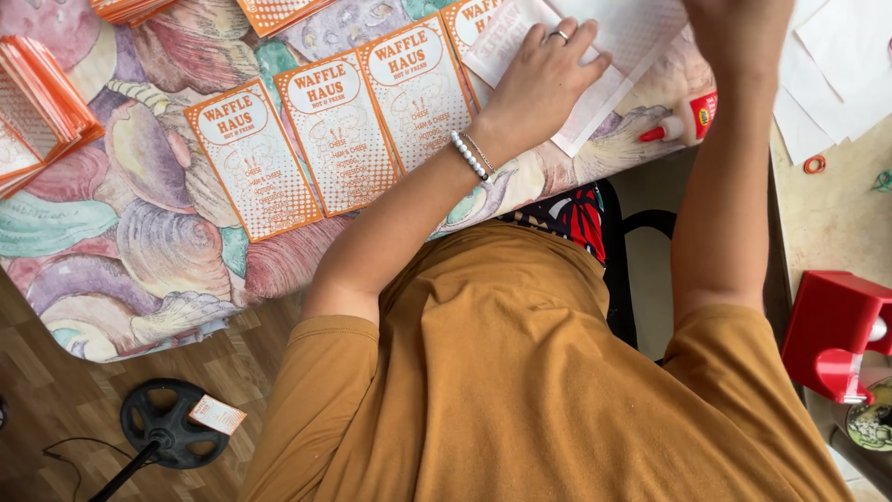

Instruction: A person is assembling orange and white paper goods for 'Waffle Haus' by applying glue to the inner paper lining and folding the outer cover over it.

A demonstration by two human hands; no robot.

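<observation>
Left hand [548, 79] flat, fingers spread, pressing white sheet [595, 56]. Right hand [739, 33] beside sheet, cropped; grip not discernible. Shell-print tablecloth [139, 232] beneath; wood floor [56, 409].

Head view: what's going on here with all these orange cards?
A person in a mustard shirt sits at a table with a shell-patterned cloth. Their left hand lies flat on a pale sheet, and their right hand, cut off at the frame edge, is by the same sheet. A row of orange cards lies face up alongside, a glue bottle rests nearby, and more cards are stacked at the left.
</observation>
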